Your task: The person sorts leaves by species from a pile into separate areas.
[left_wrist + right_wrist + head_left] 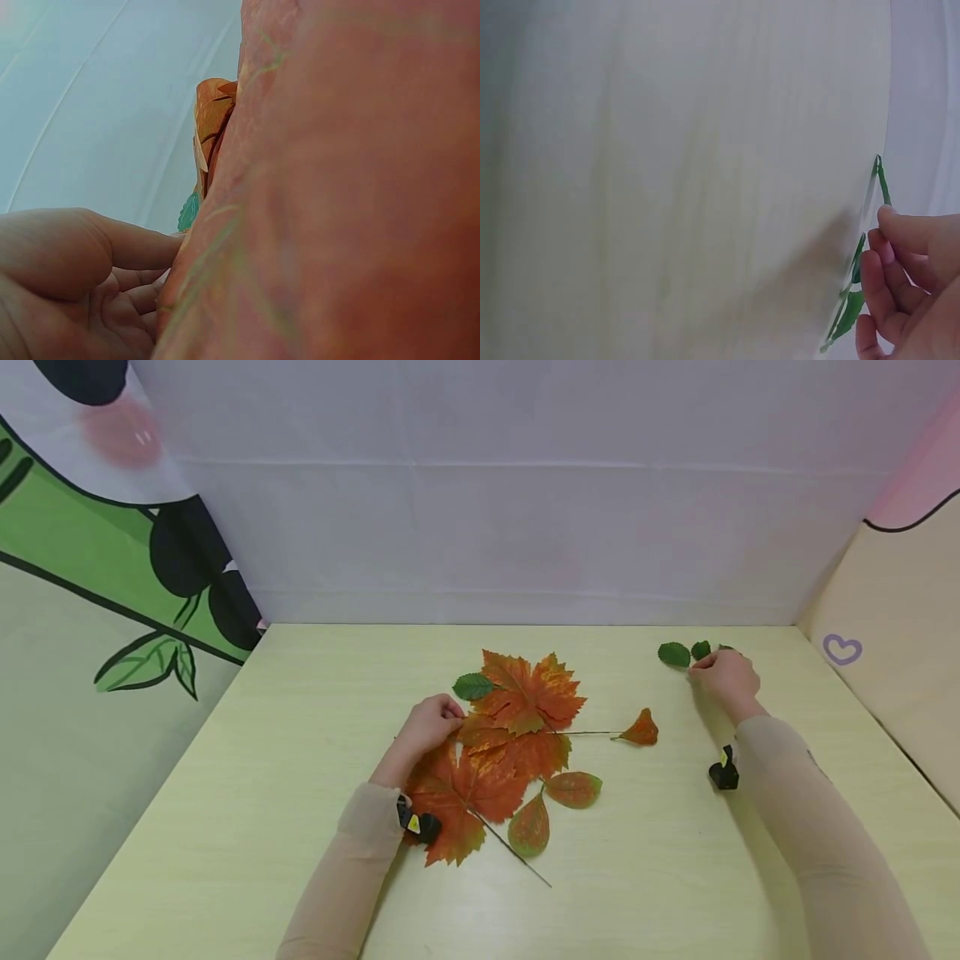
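Before grey cloth (525, 543), near far edge of table (615, 885), pinching green leaves (674, 654) with right hand (727, 679); cannot tell grip of left hand (82, 277), part-hidden by orange leaf (322, 187).

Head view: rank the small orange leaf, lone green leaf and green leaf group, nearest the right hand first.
1. Green leaf group: at the right hand.
2. Small orange leaf: left of the hand, nearer the camera.
3. Lone green leaf: much farther left.
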Available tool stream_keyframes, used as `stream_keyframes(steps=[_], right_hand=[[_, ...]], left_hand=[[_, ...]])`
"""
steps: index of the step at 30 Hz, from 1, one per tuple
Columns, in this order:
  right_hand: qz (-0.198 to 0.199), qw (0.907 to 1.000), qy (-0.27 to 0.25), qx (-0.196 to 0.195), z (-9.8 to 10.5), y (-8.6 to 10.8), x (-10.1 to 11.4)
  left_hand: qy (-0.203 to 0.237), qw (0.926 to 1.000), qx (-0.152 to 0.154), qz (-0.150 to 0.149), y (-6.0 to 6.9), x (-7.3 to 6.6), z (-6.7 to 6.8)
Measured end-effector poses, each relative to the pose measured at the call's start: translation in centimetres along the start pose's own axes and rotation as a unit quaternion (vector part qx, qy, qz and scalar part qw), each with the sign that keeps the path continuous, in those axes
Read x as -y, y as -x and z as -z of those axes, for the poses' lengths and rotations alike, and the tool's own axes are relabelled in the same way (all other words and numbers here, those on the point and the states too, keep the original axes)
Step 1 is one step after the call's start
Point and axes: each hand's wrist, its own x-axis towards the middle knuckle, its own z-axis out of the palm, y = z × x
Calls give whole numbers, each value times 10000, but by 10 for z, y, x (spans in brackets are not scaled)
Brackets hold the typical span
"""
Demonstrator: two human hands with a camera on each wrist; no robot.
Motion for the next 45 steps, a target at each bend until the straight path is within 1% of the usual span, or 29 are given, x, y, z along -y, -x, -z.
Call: stream_keyframes(steps=[4, 9, 15, 20, 26, 32, 38, 45], right_hand=[[-77, 9999, 106, 45, 0, -5, -6], [-94, 9999, 129, 39, -2, -5, -8], [-5, 9999, 140, -12, -2, -3, -6], [206, 9994, 274, -28, 2, -1, 6], [557, 9982, 237, 11, 3, 2, 39], [954, 9949, 300, 141, -3, 6, 75], [1500, 9876, 348, 304, -14, 13, 115], [2047, 9777, 368, 285, -31, 24, 165]], left_hand=[[9, 10000, 0, 30, 1, -1, 0], [-10, 10000, 6, 5, 2, -2, 1], [-46, 10000, 17, -40, 1, -3, 3], [-26, 10000, 34, -58, 1, -3, 5], [-26, 10000, 37, -44, 1, -5, 7], [-50, 10000, 37, -21, 0, -3, 6], [-37, 10000, 69, 40, 1, -2, 5], [16, 10000, 68, 30, 2, -2, 3]])
